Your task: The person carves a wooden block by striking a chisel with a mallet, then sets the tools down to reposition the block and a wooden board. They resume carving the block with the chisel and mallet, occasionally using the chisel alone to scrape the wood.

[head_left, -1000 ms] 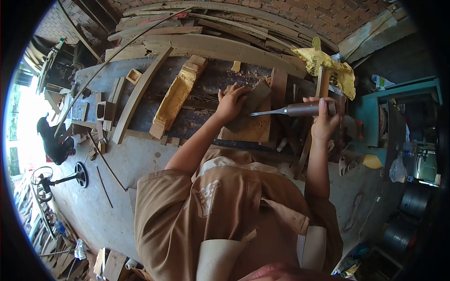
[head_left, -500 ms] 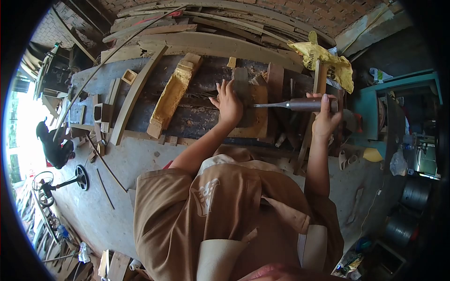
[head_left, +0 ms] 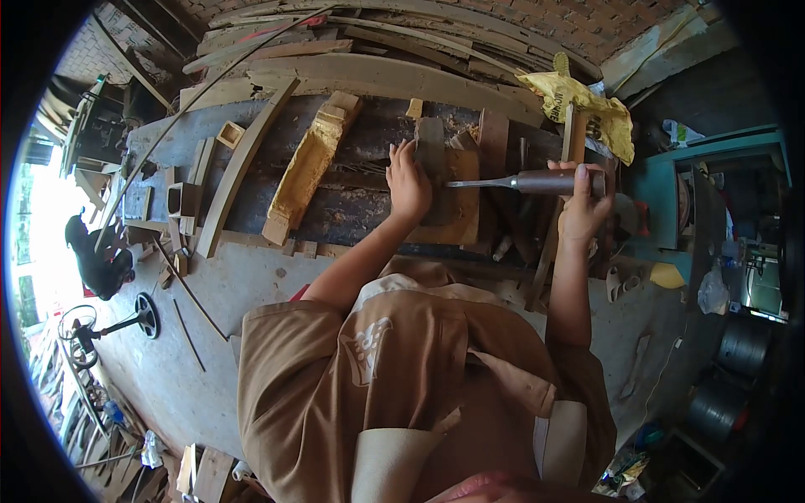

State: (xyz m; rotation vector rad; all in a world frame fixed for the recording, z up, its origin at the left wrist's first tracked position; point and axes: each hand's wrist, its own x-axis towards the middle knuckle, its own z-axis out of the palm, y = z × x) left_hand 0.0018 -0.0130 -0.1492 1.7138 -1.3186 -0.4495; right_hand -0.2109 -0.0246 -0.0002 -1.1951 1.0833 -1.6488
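Observation:
My right hand (head_left: 584,205) is wrapped round the dark wooden handle of a chisel (head_left: 553,182), whose metal blade points left. The blade tip touches or lies just above a dark grey block (head_left: 431,155) on a flat light-brown board (head_left: 463,214). Against the left side of the block rests my left hand (head_left: 408,186), its fingers close together and pointing away from me; whether it grips the block is unclear. Left of it a yellowish carved wooden piece (head_left: 306,172) lies slantwise on the dark workbench (head_left: 369,134).
A long curved plank (head_left: 243,172) and a small square wooden frame (head_left: 231,136) lie on the bench's left part. Stacked boards (head_left: 352,71) line the back. A yellow bag (head_left: 579,105) hangs at the back right. A person in dark clothes (head_left: 99,258) is at far left.
The chisel's blade has shifted slightly left, toward the grey block. My left hand's fingers have drawn closer together beside the block.

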